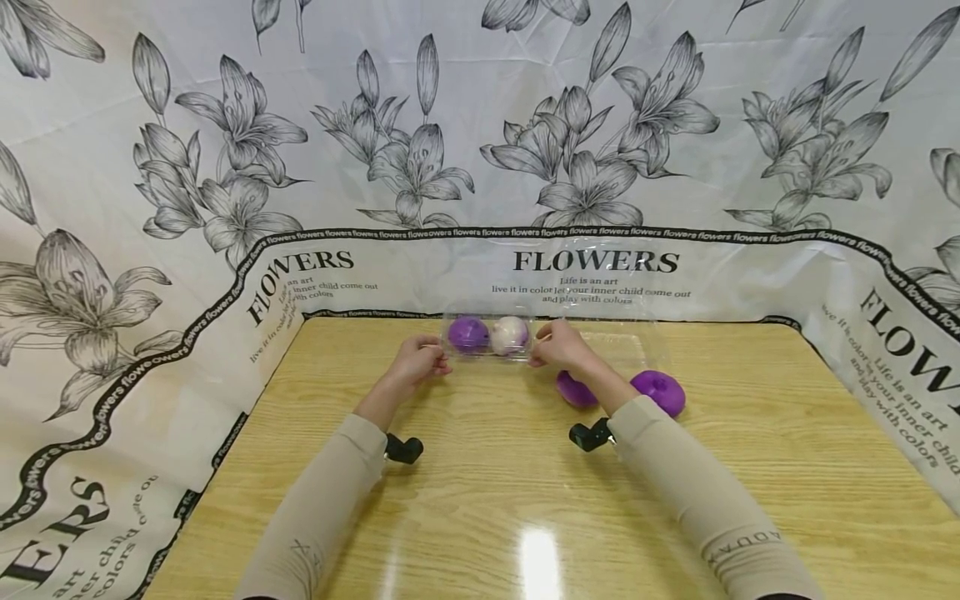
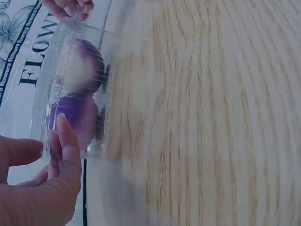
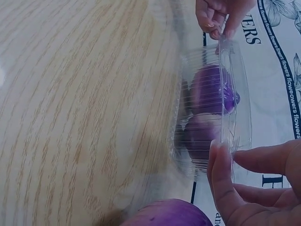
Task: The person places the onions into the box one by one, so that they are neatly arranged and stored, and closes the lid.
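A clear plastic clamshell box [image 1: 491,354] stands at the back of the table with its ribbed lid down. Inside lie a purple round vegetable [image 1: 468,335] and a white-and-purple one [image 1: 509,335]; their exact kind is unclear. My left hand [image 1: 422,360] pinches the box's rim at its left end between thumb and fingers. At the right end, my right hand [image 1: 558,343] pinches the rim the same way. The left wrist view shows my left hand [image 2: 44,174] close up at the rim; the right wrist view shows my right hand [image 3: 254,179] there too.
Another clear plastic box [image 1: 618,346] stands open just right of my right hand. Two purple round vegetables lie near my right forearm, one [image 1: 576,389] partly behind it and one [image 1: 657,393] beyond it. A flower-print cloth [image 1: 420,275] hangs behind the table [image 1: 480,500].
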A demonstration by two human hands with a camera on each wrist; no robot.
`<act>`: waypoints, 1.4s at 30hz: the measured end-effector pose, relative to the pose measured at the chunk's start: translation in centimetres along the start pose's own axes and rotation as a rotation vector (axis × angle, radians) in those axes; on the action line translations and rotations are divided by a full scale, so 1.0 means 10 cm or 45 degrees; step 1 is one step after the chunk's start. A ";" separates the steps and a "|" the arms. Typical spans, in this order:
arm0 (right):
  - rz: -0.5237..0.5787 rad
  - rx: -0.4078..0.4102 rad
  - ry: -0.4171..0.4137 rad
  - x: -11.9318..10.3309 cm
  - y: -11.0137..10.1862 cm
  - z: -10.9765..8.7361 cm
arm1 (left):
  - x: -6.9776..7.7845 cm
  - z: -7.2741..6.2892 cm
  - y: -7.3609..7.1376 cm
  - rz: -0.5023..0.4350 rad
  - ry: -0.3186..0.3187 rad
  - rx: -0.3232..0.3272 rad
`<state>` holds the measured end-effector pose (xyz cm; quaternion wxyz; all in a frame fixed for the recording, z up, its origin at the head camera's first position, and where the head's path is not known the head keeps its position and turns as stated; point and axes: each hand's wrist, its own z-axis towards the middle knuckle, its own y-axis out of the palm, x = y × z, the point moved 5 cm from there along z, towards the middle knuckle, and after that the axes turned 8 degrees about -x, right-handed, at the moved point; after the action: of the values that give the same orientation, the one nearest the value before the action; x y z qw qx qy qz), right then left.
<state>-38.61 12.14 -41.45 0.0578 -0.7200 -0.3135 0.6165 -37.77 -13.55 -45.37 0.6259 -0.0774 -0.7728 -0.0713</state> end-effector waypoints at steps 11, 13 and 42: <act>-0.034 0.027 -0.057 0.04 0.02 0.02 | 0.00 0.00 0.00 -0.010 -0.015 0.016; -0.041 0.026 -0.058 0.04 0.02 0.03 | -0.02 0.00 0.00 -0.015 -0.020 0.018; -0.375 -0.029 -0.107 -0.21 -0.16 -0.24 | 0.12 -0.12 -0.04 0.209 -0.046 0.031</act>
<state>-37.10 13.04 -38.32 0.1261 -0.6404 -0.4248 0.6274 -36.92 -14.19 -43.93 0.6163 -0.1341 -0.7759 -0.0090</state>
